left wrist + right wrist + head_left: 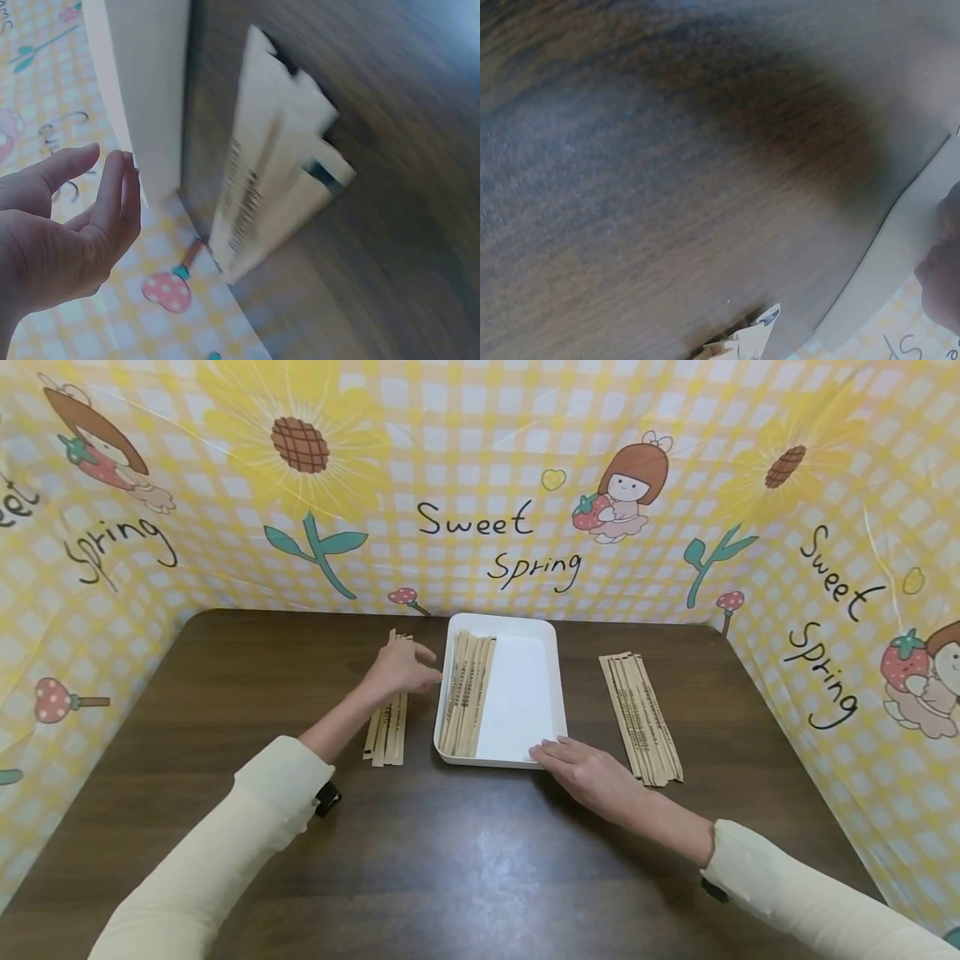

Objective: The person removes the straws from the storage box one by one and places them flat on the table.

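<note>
A white tray [521, 685] lies on the table, with a row of thin paper-wrapped sticks [468, 693] along its left side. My left hand [403, 668] is over a second bundle of wrapped sticks [386, 735] left of the tray, partly hiding it. Its fingers extend toward the tray's left rim, and the left wrist view shows nothing between thumb and fingers. At the tray's near right corner rests my right hand [588, 774], fingers fairly straight at the rim. In the right wrist view only part of that hand [945, 270] appears, beside the tray wall [885, 262].
A third bundle of wrapped sticks [641, 718] lies to the right of the tray, beyond my right hand. The dark wooden table [465, 860] meets a yellow checked cloth [465, 460] at its back and sides.
</note>
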Action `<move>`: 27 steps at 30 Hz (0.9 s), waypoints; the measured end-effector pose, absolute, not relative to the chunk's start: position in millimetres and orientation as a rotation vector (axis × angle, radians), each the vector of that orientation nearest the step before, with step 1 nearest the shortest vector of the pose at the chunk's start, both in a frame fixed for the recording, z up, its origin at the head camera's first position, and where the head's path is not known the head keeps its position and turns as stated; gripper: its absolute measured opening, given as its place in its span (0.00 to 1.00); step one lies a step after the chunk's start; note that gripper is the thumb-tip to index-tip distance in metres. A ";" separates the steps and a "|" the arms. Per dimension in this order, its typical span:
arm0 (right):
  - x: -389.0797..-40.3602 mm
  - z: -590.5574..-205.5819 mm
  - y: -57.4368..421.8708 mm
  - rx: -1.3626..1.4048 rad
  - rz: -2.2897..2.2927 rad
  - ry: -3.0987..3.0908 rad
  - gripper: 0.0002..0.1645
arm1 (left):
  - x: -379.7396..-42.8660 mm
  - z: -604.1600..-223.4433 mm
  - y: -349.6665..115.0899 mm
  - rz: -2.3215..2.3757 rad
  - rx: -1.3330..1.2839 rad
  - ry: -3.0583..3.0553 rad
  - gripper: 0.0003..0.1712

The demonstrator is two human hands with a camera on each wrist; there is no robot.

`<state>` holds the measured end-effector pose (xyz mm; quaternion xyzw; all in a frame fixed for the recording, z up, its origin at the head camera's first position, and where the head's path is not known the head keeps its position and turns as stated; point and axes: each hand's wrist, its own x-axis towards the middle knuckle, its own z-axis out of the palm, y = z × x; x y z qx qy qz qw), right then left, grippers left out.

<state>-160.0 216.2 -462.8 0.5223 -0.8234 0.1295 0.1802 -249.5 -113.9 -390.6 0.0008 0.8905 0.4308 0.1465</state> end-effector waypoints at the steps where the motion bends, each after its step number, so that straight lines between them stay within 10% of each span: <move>1: -160.3 -463.0 216.3 1.477 0.363 -2.326 0.26 | -250.0 -389.9 -109.8 1.259 0.008 2.550 0.28; 27: -161.5 -464.2 216.6 1.477 0.366 -2.321 0.27 | -258.3 -411.7 -46.3 1.182 0.082 2.487 0.36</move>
